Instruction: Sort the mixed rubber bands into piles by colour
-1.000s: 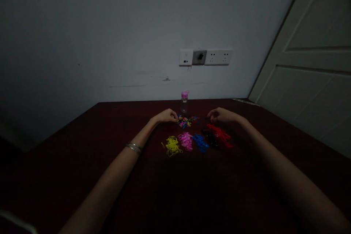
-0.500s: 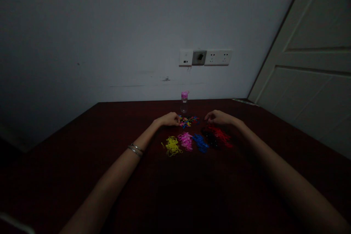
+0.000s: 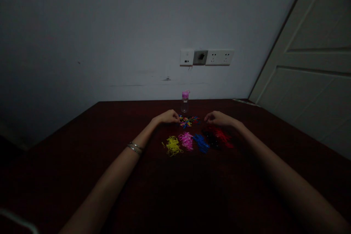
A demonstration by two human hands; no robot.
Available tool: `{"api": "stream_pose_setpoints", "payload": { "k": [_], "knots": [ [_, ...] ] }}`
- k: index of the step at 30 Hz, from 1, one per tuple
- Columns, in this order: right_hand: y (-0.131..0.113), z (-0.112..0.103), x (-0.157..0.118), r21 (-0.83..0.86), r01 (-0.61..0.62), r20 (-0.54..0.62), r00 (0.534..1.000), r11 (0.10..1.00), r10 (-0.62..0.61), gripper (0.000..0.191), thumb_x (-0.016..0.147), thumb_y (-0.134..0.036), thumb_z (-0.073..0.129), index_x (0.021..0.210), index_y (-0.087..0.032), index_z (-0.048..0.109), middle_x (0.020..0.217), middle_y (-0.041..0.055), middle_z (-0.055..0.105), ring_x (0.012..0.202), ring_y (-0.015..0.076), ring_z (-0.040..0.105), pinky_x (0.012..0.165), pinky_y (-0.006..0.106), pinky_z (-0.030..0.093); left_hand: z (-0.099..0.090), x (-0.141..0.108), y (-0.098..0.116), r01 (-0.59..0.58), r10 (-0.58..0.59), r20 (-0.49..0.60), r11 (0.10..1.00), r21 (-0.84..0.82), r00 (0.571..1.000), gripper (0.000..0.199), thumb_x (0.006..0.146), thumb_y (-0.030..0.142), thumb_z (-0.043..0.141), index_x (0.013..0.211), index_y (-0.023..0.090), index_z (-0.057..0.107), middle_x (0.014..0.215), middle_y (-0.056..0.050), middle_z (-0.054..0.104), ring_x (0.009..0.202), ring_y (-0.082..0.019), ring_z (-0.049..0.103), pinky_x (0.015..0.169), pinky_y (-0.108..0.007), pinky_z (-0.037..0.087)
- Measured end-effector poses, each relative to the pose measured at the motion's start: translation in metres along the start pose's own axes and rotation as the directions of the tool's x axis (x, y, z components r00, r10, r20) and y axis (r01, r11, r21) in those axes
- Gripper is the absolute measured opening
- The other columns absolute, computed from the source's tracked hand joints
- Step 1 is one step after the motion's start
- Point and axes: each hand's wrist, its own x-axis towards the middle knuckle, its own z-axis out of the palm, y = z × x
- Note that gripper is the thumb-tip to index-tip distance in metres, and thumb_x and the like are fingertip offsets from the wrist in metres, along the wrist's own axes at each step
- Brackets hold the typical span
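Mixed bands (image 3: 188, 121), clear bottle (image 3: 184, 106), seemingly plastic

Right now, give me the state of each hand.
Left hand: at the mixed pile, grip unclear.
Right hand: fingers curled, any hold unclear.

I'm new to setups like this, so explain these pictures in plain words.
No robot here: a person works with two bare hands, and one head-worn camera looks forward and down at them. On the dark table lie piles of small loops, left to right: yellow, pink, blue, black and red. Beyond them is a mixed-colour pile, with a pink-capped bottle behind it. The left hand is at that pile's left edge, the right hand to its right. Whether either holds a loop is too dim to tell.
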Motion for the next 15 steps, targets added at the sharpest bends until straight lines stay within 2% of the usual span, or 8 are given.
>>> {"api": "stream_pose_setpoints", "payload": {
  "k": [3, 5, 6, 9, 12, 15],
  "knots": [
    [-0.003, 0.005, 0.002, 0.021, 0.038, -0.037, 0.999, 0.999, -0.037, 0.028, 0.068, -0.017, 0.051, 0.092, -0.013, 0.064, 0.081, 0.0061, 0.067, 0.07, 0.0153, 0.059, 0.064, 0.024, 0.044, -0.013, -0.006, 0.006, 0.015, -0.008, 0.088, 0.997, -0.076, 0.996, 0.024, 0.066, 0.026, 0.058, 0.079, 0.009, 0.069, 0.051, 0.001, 0.053, 0.046, -0.006, 0.039, 0.046, -0.02, 0.028],
    [-0.008, 0.01, 0.004, 0.052, 0.083, -0.068, 0.995, 0.995, -0.079, 0.027, 0.068, -0.016, 0.051, 0.092, -0.013, 0.064, 0.082, 0.0056, 0.066, 0.072, 0.0148, 0.059, 0.067, 0.025, 0.044, -0.022, -0.012, 0.012, 0.049, -0.022, 0.229, 0.992, -0.113, 0.973, 0.026, 0.065, 0.029, 0.062, 0.081, 0.01, 0.07, 0.047, 0.001, 0.051, 0.043, -0.006, 0.038, 0.043, -0.02, 0.026],
    [-0.012, 0.014, 0.005, 0.071, 0.105, -0.089, 0.991, 0.992, -0.099, 0.027, 0.068, -0.016, 0.052, 0.092, -0.014, 0.064, 0.083, 0.0053, 0.066, 0.073, 0.0146, 0.059, 0.068, 0.025, 0.045, -0.025, -0.016, 0.014, 0.082, -0.04, 0.32, 0.989, -0.121, 0.946, 0.028, 0.064, 0.031, 0.064, 0.082, 0.011, 0.07, 0.046, 0.001, 0.05, 0.041, -0.006, 0.037, 0.042, -0.02, 0.024],
    [-0.025, 0.026, 0.007, 0.107, 0.151, -0.167, 0.977, 0.983, -0.132, 0.026, 0.068, -0.014, 0.054, 0.092, -0.014, 0.064, 0.087, 0.0052, 0.065, 0.075, 0.0142, 0.059, 0.069, 0.025, 0.045, -0.028, -0.022, 0.017, 0.191, -0.104, 0.55, 0.976, -0.104, 0.829, 0.031, 0.061, 0.035, 0.067, 0.084, 0.014, 0.071, 0.043, 0.001, 0.049, 0.036, -0.005, 0.034, 0.037, -0.02, 0.019],
    [-0.035, 0.038, 0.01, 0.117, 0.182, -0.215, 0.964, 0.976, -0.154, 0.028, 0.068, -0.015, 0.056, 0.095, -0.014, 0.063, 0.086, 0.0054, 0.064, 0.073, 0.0138, 0.058, 0.067, 0.025, 0.046, -0.025, -0.023, 0.015, 0.224, -0.114, 0.633, 0.97, -0.095, 0.766, 0.028, 0.061, 0.035, 0.068, 0.081, 0.017, 0.071, 0.043, 0.0, 0.05, 0.034, -0.006, 0.034, 0.034, -0.02, 0.018],
    [-0.042, 0.046, 0.012, 0.096, 0.241, -0.242, 0.947, 0.966, -0.212, 0.031, 0.07, -0.015, 0.056, 0.101, -0.015, 0.061, 0.088, 0.0052, 0.063, 0.076, 0.0139, 0.058, 0.069, 0.026, 0.045, -0.022, -0.022, 0.012, 0.232, -0.108, 0.634, 0.966, -0.116, 0.766, 0.026, 0.061, 0.035, 0.068, 0.079, 0.016, 0.071, 0.043, -0.001, 0.051, 0.033, -0.006, 0.034, 0.033, -0.019, 0.018]
  ]
}}
